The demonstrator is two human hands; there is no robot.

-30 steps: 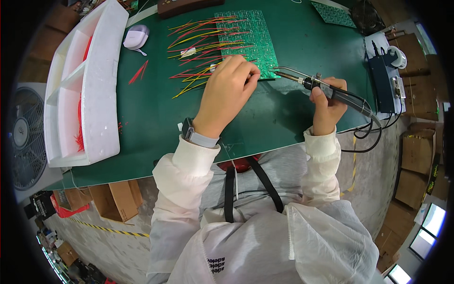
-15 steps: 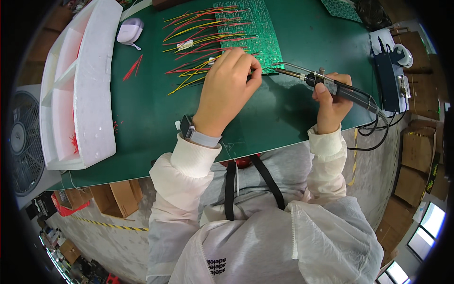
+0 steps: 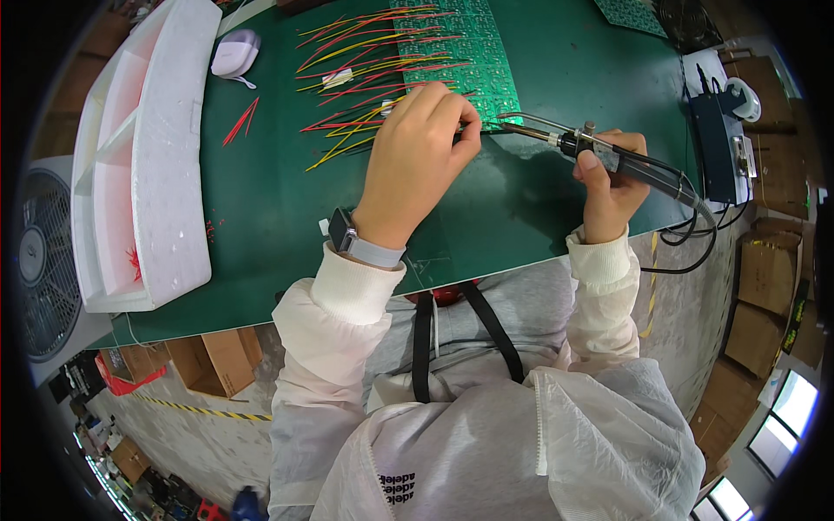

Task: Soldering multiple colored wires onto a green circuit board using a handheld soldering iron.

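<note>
Green printed circuit board [image 3: 460,52] with thin red and yellow wires [image 3: 365,61] lies flat on dark green bench mat [image 3: 261,191].
I judge it light, stiff, fragile: my left hand [image 3: 417,148] pinches narrow at its near edge, my right hand [image 3: 612,187] is wrapped around the black-handled soldering iron [image 3: 608,156].

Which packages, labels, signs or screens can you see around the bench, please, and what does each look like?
Foam tray: left on the green mat, long, white, divided.
Cardboard boxes: under the bench's left end, brown.
Cardboard boxes: right on the floor, brown, stacked.
Wristwatch: on the left wrist, dark square screen, grey strap.
</note>
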